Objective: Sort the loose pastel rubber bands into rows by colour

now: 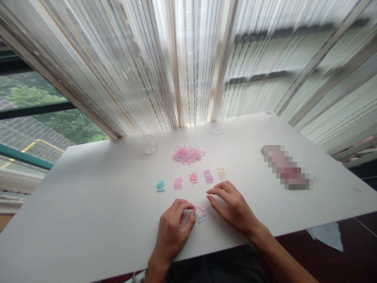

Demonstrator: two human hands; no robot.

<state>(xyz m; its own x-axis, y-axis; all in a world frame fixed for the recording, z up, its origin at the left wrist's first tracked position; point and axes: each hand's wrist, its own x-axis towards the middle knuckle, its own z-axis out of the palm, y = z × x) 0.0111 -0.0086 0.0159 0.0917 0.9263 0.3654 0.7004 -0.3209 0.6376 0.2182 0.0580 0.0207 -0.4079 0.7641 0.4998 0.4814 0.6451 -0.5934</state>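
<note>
My left hand (175, 225) rests low over the white table, thumb and index finger pinched together; what lies between the tips is too small to make out. Right beside those fingertips is a small loose group of thin pink and pale blue strips (200, 218). On the other side of that group my right hand (231, 206) hovers with a gap between thumb and index finger and nothing seen in it. Beyond the hands, similar strips lie in small sorted stacks: turquoise (160, 186), light pink (178, 183), coral pink (193, 178), purple (208, 176) and yellow (221, 173).
A mixed heap of mostly pink strips (187, 155) lies behind the stacks. A clear round container (149, 144) stands back left, and a clear lid (217, 129) back right. A blurred-out pinkish object (285, 167) is at the right. String curtains (191, 59) hang along the table's far edge.
</note>
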